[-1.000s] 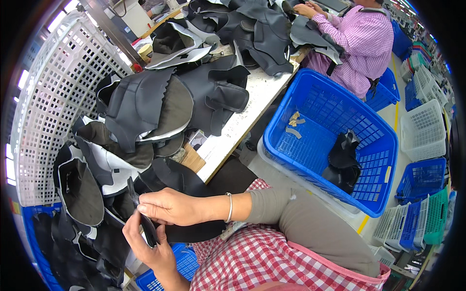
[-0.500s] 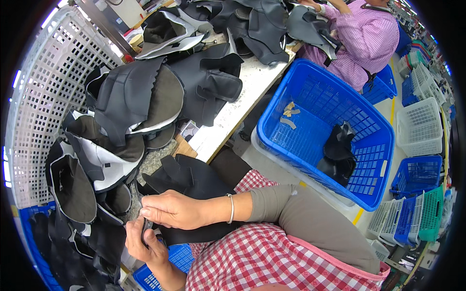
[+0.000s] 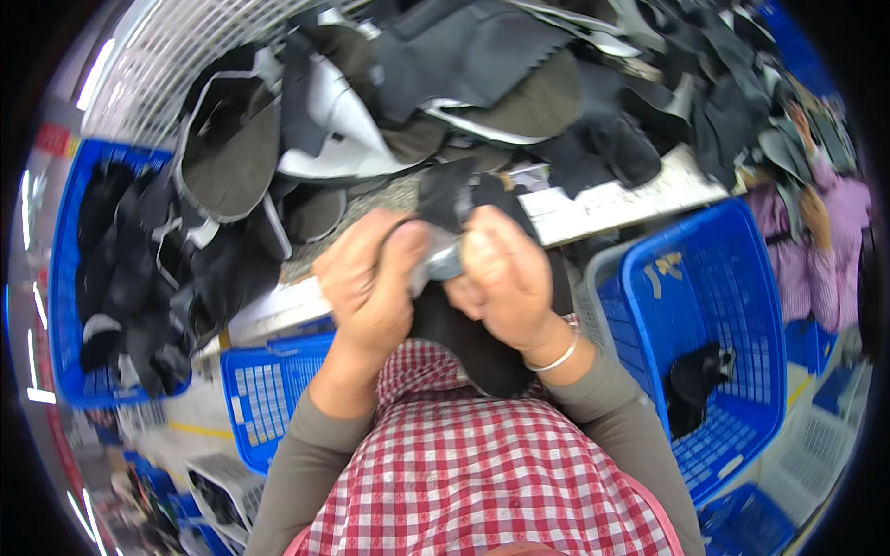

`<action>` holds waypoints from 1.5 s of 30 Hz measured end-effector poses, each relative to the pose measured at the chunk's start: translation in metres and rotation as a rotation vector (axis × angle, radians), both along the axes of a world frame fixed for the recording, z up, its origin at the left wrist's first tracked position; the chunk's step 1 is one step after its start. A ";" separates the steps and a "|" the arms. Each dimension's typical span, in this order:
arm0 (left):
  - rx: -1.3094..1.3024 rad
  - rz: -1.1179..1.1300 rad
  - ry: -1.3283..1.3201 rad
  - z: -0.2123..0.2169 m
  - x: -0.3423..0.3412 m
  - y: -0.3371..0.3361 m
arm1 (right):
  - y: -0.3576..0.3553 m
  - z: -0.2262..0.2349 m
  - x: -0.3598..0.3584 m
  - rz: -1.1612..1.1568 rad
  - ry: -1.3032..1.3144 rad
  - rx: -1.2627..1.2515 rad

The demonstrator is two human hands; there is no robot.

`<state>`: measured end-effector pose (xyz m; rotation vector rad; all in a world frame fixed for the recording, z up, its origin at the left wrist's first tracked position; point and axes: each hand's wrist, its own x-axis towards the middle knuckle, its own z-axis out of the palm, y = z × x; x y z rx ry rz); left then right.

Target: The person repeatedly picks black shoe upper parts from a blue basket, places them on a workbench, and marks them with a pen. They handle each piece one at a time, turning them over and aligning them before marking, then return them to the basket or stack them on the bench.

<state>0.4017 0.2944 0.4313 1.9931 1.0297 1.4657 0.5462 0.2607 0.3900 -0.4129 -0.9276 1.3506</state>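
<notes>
Above my lap, at the table's near edge, I have a black shoe upper (image 3: 468, 347) between my hands. My left hand (image 3: 366, 273) is closed on its left side, with a dark edge running by the thumb. On the opposite side my right hand (image 3: 505, 273), with a bangle at the wrist, is closed in a fist-like grip. A pale grey patch shows between the hands, too blurred to make out. Part of the upper hangs down over my checked apron (image 3: 482, 454).
Several black shoe uppers (image 3: 454, 69) with grey lining are piled along the worktable (image 3: 649, 190). A blue basket (image 3: 120, 403) of black pieces stands left, another blue basket (image 3: 278, 398) near my left forearm. A larger blue basket (image 3: 732, 435) stands right; beyond it works a person in a pink shirt (image 3: 848, 250).
My view has swung left, so the table now runs across the top. My hands have drawn apart from their pinch at the table's edge and now grip the upper in front of me.
</notes>
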 end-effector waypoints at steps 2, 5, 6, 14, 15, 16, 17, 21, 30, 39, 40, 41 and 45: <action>-0.027 -0.062 -0.096 0.004 0.013 0.005 | 0.000 0.000 0.003 -0.011 0.069 -0.011; -0.039 -0.106 -0.113 0.006 0.030 0.007 | 0.000 0.000 0.013 -0.077 0.045 -0.093; -0.029 -0.084 -0.067 0.006 0.033 0.006 | 0.000 0.000 0.017 -0.093 0.038 -0.110; -0.299 -0.278 -0.094 -0.012 0.037 0.005 | -0.008 -0.003 0.035 -0.547 -0.707 0.067; -0.428 -0.332 -0.184 -0.014 0.034 0.006 | -0.007 -0.004 0.037 -0.566 -0.729 0.107; -0.489 -0.357 -0.219 -0.016 0.033 0.008 | -0.005 -0.006 0.038 -0.558 -0.747 0.148; -0.586 -0.399 -0.241 -0.018 0.031 0.007 | -0.004 -0.008 0.039 -0.595 -0.803 0.190; -0.702 -0.413 -0.216 -0.030 0.022 0.006 | -0.002 -0.014 0.040 -0.654 -0.904 0.241; -0.374 -0.376 -0.065 -0.053 0.016 -0.011 | -0.018 -0.006 0.043 -0.584 -0.882 0.199; -0.347 -0.324 0.105 -0.004 0.016 -0.029 | -0.019 0.014 0.053 -0.519 -0.666 0.417; -0.211 -0.346 0.131 0.001 0.019 -0.028 | -0.019 0.020 0.055 -0.516 -0.688 0.465; -0.063 -0.338 0.122 0.006 0.019 -0.026 | -0.019 0.025 0.059 -0.518 -0.682 0.513; 0.214 -0.165 0.133 0.022 0.024 -0.025 | -0.014 0.038 0.071 -0.676 -0.740 0.776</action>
